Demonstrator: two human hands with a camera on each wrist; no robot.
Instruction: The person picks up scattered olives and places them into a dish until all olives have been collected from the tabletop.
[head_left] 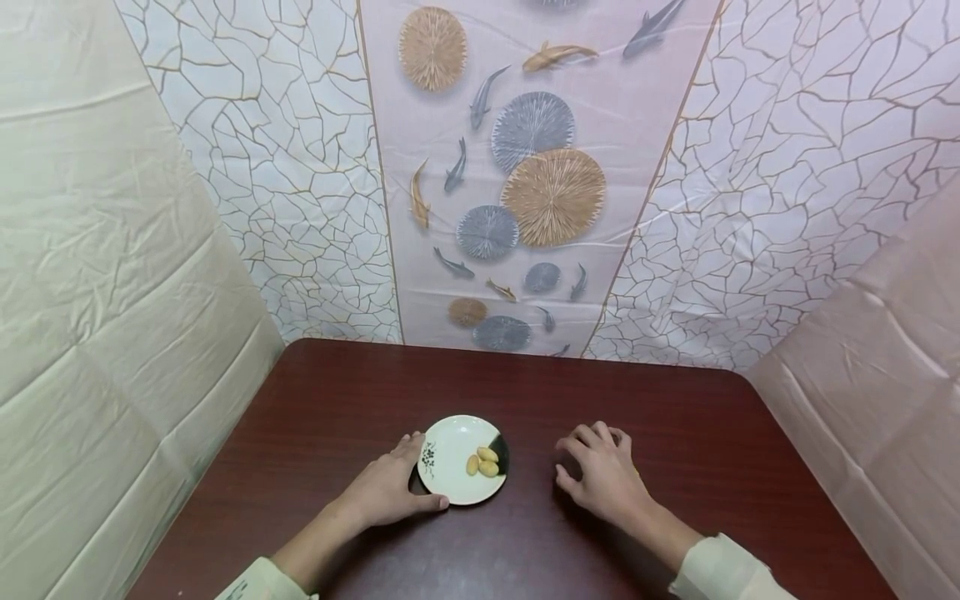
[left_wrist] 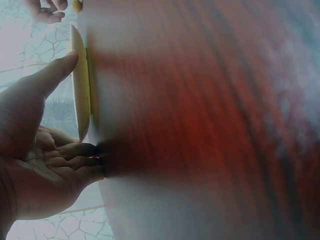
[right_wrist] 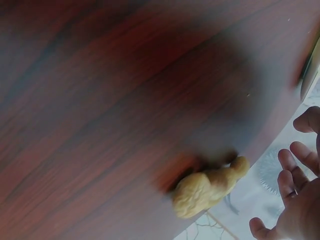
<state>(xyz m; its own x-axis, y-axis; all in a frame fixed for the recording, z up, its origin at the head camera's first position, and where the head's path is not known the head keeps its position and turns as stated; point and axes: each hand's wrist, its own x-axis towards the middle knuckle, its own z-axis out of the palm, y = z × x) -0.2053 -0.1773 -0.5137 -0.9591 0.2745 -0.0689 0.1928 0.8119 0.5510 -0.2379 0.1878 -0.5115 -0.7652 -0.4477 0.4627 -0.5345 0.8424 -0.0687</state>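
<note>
A small round white plate (head_left: 453, 462), with a dark patch and a floral print, lies on the table. On its right half sit 3 smooth, oval yellow-brown nut-like pieces (head_left: 487, 468). My left hand (head_left: 386, 487) holds the plate by its left side, the thumb at the near rim. In the left wrist view, that hand (left_wrist: 50, 135) spans the plate (left_wrist: 81, 85) seen edge-on. Right of the plate, my right hand (head_left: 603, 475) hovers with loosely bent fingers and nothing visible in its grasp. The right wrist view shows wrinkled yellow-brown nut-like pieces (right_wrist: 210, 187) on the table near this hand (right_wrist: 300, 200).
The dark red-brown wooden table (head_left: 360, 383) has rounded far corners. Behind it hangs a patterned cloth (head_left: 487, 175) with fish and round leaf prints. Pale cloth walls (head_left: 97, 292) close in the left and right sides.
</note>
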